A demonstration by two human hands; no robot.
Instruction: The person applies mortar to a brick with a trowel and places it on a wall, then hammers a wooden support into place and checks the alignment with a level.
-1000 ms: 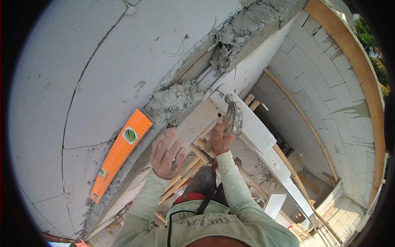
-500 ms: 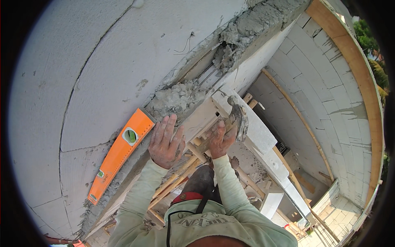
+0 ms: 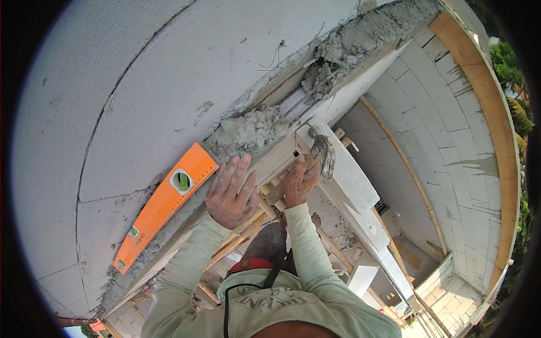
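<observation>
My left hand (image 3: 231, 194) lies with its fingers stretched at the outer edge of the wall top, beside a mound of grey mortar (image 3: 248, 134). An orange spirit level (image 3: 160, 211) with green vials rests along the wall just left of it, its upper end close to my fingertips. My right hand (image 3: 300, 183) is closed round what looks like a brownish handle, thumb and forefinger uppermost. A dark grey, mortar-caked tool head (image 3: 323, 151) shows past that hand, over the white block ledge. My hand hides much of the tool, so its kind is unclear.
A large pale block wall (image 3: 152, 101) rises on the left, a bent wire (image 3: 276, 56) sticking out. Rough mortar (image 3: 377, 34) runs along the channel beyond. Below are timber props (image 3: 239, 236) and a drop. A curved block wall (image 3: 456, 124) stands right, edged by a board (image 3: 501, 107).
My view has shifted a little. The right hand has moved slightly up and left, with the mortar-caked tool head moving along. The left hand stays stretched near the level.
</observation>
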